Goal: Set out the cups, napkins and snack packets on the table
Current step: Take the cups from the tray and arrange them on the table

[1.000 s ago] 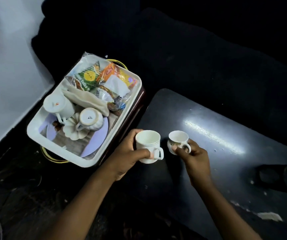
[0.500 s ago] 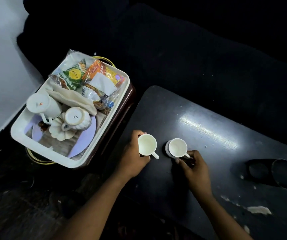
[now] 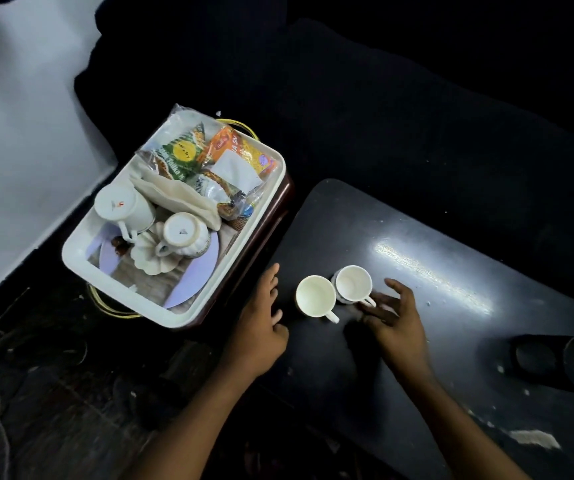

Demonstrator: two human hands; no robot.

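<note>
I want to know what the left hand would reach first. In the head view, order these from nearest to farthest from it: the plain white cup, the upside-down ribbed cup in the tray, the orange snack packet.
From the left hand:
1. Plain white cup, just to its right on the table.
2. Upside-down ribbed cup, in the tray's near half.
3. Orange snack packet, at the tray's far end.

Green snack packet (image 3: 178, 155) at ten o'clock with a yellow disc and white lettering too blurred to read, orange snack packet (image 3: 240, 147) beside it showing "SIV"-like letters, small red mark on upturned cup (image 3: 122, 207) base
</note>
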